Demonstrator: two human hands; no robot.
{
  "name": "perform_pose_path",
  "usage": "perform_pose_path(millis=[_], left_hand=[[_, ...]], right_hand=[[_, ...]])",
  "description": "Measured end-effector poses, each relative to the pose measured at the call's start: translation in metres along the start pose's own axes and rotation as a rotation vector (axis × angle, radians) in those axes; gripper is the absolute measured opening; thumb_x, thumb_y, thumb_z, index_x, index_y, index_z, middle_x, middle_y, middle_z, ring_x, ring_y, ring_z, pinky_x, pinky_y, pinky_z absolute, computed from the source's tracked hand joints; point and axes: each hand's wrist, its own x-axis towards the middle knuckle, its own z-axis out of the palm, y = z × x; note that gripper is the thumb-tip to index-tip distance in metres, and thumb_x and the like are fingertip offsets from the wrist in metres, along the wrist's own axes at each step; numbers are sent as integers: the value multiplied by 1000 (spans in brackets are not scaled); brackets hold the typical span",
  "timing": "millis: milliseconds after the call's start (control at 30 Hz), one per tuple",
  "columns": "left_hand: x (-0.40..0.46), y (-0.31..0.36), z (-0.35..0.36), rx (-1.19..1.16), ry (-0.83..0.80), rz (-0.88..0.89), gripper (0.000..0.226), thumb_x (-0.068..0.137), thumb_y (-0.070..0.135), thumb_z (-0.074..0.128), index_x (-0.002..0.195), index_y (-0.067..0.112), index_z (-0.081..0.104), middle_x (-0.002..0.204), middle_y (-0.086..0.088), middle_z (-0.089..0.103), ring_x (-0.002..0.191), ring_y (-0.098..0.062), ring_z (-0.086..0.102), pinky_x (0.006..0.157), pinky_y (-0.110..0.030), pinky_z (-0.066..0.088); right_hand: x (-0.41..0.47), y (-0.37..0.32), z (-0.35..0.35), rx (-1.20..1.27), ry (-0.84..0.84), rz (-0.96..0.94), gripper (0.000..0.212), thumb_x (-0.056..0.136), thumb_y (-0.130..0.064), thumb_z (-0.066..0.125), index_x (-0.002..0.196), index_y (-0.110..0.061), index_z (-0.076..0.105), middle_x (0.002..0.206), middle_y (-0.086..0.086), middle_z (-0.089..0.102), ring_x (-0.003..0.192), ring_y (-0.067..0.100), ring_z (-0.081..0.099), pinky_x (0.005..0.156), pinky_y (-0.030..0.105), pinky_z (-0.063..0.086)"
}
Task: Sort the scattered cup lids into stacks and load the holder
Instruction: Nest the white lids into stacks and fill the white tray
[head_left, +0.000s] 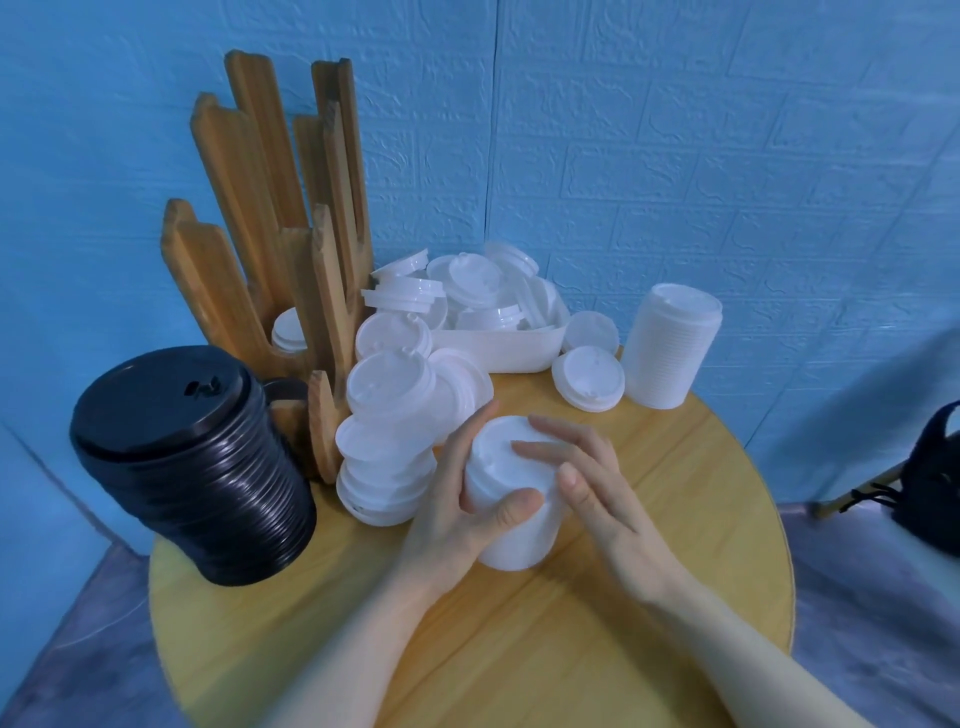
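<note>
Midway through. Left hand (457, 499) gripping white stack (511, 499) at table (675, 519) centre, right hand (597, 488) flat-fingered on top. Black stack (197, 467) at nine o'clock, white column (670, 348) at two. Loose lids (467, 296) at twelve. Holder (270, 218) at eleven, nearly unloaded.

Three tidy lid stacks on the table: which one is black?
The black lid stack at the table's left edge, beside the wooden holder. The far-right stack and the one in the hands are white.
</note>
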Motion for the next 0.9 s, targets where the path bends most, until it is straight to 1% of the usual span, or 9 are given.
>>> perform_pose_path(millis=[133,200,267,367,467,567,667,767,900], left_hand=[[4,-4,-2,11,14,1,85,62,55,77,139,40,44,144,20,48,133,2,45,106,-18,39],[5,-6,-2,13,20,-6,85,61,56,77,139,44,44,144,19,49,132,1,46,108,-23,40],[6,-7,-2,12,25,-14,84,61,57,77,138,46,44,143,17,50,132,-1,47,109,-27,41],[7,-8,-2,11,34,-17,83,61,56,78,136,49,44,143,17,50,133,-2,47,109,-28,40],[7,-8,-2,20,29,-15,83,61,56,78,136,49,44,144,18,49,133,-1,46,109,-27,40],[7,-9,-2,27,33,-8,83,60,57,78,136,49,44,144,18,49,133,0,45,110,-27,39],[7,-9,-3,33,41,-4,81,59,59,78,133,55,45,142,20,50,132,2,45,107,-23,39],[6,-8,-3,39,38,-1,82,56,72,79,130,62,46,141,24,50,131,4,45,104,-18,40],[7,-9,-3,42,38,6,82,60,62,79,134,55,45,143,20,49,133,1,45,111,-28,39]], right_hand=[[29,22,-25,23,219,94,26,98,-33,51,122,-27,58,124,-10,59,119,5,51,97,27,37],[49,41,-38,-122,275,162,38,95,-21,61,132,-22,52,132,-8,54,123,8,45,102,29,37],[68,59,-49,-271,249,207,53,91,-15,65,140,-18,45,140,-7,47,131,12,36,107,29,31],[91,77,-58,-436,159,241,64,88,-16,68,145,-17,37,152,2,36,140,23,26,114,39,25],[105,86,-57,-562,74,295,71,89,-22,68,150,-16,31,160,8,19,146,27,14,115,41,18],[113,87,-55,-686,32,347,71,92,-27,64,151,-16,27,162,9,13,147,29,11,115,43,20],[115,85,-53,-801,2,375,68,92,-27,61,150,-16,28,156,9,28,139,32,23,109,43,29],[112,82,-49,-949,-9,348,62,90,-30,60,146,-18,35,145,5,45,131,31,31,103,38,30],[97,66,-41,-1032,30,258,59,84,-48,64,137,-27,48,133,-2,54,123,25,38,90,34,28]])
